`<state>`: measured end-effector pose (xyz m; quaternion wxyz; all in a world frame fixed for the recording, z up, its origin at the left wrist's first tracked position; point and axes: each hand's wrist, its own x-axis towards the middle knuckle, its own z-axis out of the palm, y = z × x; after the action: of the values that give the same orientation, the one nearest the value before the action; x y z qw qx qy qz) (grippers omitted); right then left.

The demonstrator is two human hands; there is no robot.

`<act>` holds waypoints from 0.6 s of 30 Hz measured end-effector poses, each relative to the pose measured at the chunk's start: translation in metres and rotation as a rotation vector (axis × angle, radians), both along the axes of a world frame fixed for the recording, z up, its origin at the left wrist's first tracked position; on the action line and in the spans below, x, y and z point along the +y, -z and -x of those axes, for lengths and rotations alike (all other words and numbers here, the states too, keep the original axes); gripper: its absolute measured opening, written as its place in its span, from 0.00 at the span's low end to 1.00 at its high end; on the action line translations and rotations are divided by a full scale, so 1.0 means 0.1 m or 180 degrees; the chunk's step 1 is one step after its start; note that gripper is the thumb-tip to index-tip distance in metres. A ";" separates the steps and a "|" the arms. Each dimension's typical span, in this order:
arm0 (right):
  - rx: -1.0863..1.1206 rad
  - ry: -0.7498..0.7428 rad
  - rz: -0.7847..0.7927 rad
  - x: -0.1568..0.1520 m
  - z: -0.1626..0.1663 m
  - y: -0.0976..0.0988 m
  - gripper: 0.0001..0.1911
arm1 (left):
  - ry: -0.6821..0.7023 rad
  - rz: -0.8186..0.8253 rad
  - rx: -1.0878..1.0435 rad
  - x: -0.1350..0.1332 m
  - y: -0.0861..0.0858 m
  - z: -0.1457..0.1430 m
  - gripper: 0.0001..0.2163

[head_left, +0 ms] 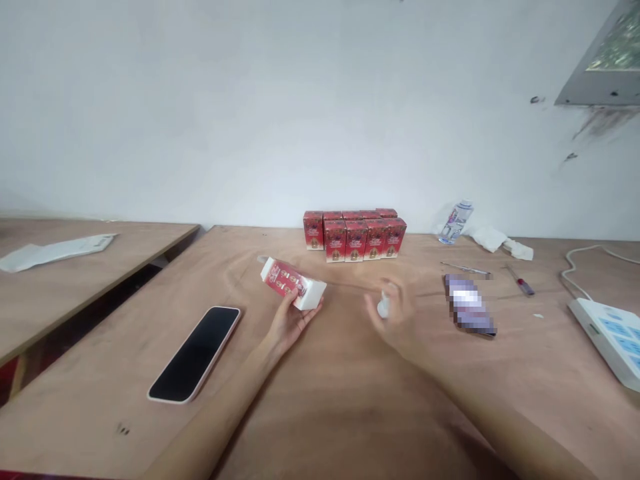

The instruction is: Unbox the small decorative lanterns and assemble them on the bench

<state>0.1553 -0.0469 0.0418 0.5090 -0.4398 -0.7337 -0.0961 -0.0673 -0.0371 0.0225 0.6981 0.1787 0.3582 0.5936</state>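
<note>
My left hand [293, 320] grips a small red and white cardboard box [289, 280], tilted above the table. A flap sticks out at the box's far left end, and its white end faces right. To the right, my right hand [397, 317] is blurred by motion, its fingers curled round a small whitish object [383, 305] whose kind I cannot make out. Behind both hands, several matching red boxes [355, 240] stand upright in two rows near the wall.
A phone with a black screen [196, 355] lies at the left. On the right are a purple pixelated item [469, 305], a screwdriver [521, 281], a thin metal tool [466, 269], a leaning clear bottle [456, 222], crumpled tissue [493, 238] and a white power strip [607, 333]. A gap separates the left table [100, 280].
</note>
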 end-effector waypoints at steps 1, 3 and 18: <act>0.0003 -0.0307 0.0239 -0.02 0.15 0.05 0.11 | 0.0046 -0.0024 0.0001 -0.01 0.01 -0.03 0.13; 0.0295 -0.0681 0.0877 -0.02 0.44 0.15 0.15 | 0.0089 -0.0053 -0.0005 -0.04 0.04 -0.08 0.12; 0.2744 -0.1921 0.2400 0.12 0.93 0.49 0.17 | -0.0360 -0.0129 0.0277 -0.01 0.12 -0.08 0.12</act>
<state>0.0627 -0.0346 -0.0074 0.5732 -0.3619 -0.5383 0.5007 -0.0591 -0.0383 0.0106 0.6434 0.1979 0.3857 0.6309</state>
